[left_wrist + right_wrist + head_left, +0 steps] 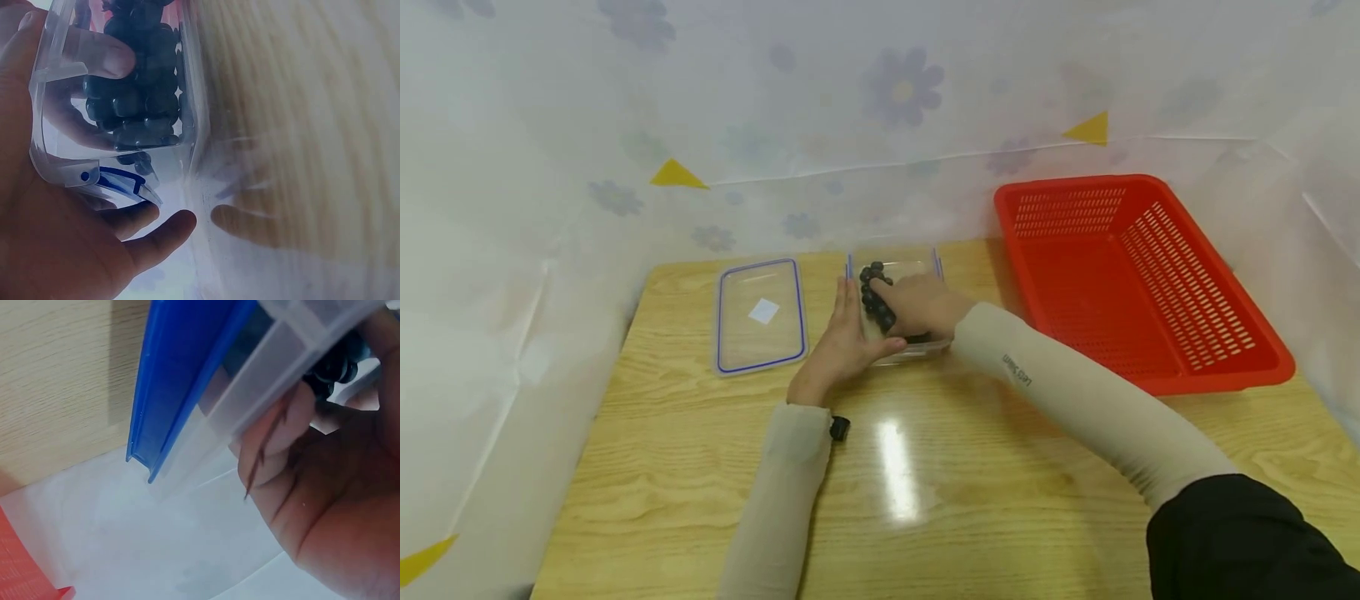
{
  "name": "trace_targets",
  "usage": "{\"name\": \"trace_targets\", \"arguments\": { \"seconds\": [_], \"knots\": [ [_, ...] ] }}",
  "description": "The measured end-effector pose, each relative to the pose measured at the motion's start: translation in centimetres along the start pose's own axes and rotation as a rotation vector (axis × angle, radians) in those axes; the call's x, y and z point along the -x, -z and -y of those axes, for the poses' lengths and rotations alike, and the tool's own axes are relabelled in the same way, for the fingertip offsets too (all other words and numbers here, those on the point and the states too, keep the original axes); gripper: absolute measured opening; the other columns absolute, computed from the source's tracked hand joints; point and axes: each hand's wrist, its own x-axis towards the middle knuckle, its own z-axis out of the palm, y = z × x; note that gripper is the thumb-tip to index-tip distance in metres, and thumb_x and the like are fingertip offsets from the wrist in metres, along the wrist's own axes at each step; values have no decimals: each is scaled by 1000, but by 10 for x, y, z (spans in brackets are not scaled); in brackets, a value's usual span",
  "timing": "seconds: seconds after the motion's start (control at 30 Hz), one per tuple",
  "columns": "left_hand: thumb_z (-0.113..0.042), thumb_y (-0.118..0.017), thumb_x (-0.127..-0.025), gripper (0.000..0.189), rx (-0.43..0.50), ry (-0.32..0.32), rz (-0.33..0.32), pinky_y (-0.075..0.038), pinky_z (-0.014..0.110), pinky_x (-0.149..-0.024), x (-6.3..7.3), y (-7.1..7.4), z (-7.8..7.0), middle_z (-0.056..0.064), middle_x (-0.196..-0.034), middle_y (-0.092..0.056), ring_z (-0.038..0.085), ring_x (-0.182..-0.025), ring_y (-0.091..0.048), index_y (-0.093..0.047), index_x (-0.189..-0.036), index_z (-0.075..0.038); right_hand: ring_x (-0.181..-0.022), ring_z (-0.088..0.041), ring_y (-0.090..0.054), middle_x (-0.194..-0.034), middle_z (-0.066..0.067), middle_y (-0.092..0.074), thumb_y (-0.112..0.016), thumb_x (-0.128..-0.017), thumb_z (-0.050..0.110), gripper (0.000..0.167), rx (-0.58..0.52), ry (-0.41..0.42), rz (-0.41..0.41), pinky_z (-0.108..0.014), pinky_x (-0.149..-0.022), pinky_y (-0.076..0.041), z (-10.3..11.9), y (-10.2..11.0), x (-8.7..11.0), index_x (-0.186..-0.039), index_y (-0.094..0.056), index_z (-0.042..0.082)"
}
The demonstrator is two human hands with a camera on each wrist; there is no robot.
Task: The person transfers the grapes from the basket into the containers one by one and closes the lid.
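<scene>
A clear plastic box [895, 252] stands at the middle of the table's back, holding a bunch of dark grapes [878, 310]. My left hand [842, 340] lies along the box's left side with its fingers straight and its thumb toward the front. My right hand [925, 302] reaches into the box, its fingers curled on the grapes. A thin brown stem [265, 440] shows by those fingers in the right wrist view. Beside them hangs the box's blue clip [181, 375]. Through the clear wall, the left wrist view shows grapes [140, 81] packed against the side.
A clear lid [767, 337] with a blue seal and a white square lies left of the box. To the right stands a large red basket [1112, 275]. A floral sheet [820, 108] rises behind the wooden table [685, 475].
</scene>
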Motion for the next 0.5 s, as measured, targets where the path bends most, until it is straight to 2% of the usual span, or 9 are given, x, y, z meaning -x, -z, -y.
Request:
{"name": "trace_targets", "arguments": {
  "seconds": [0.27,0.5],
  "knots": [
    [-55,-77,-85,128,18,8,-3,-12,46,-121,0,0,0,-3,-160,33,27,-151,7,17,-160,-12,-123,-34,-56,-143,-20,-54,-78,-88,36,92,-53,-5,7,-50,-101,-46,-2,6,3,-162,-27,14],
    [-56,-76,-85,128,27,0,8,-12,46,-121,1,1,-1,-3,-160,33,27,-151,8,18,-159,-13,-126,-34,-54,-144,-19,-53,-74,-92,33,84,-36,-17,16,-51,-103,-45,6,12,7,-160,-30,13]
  ]
}}
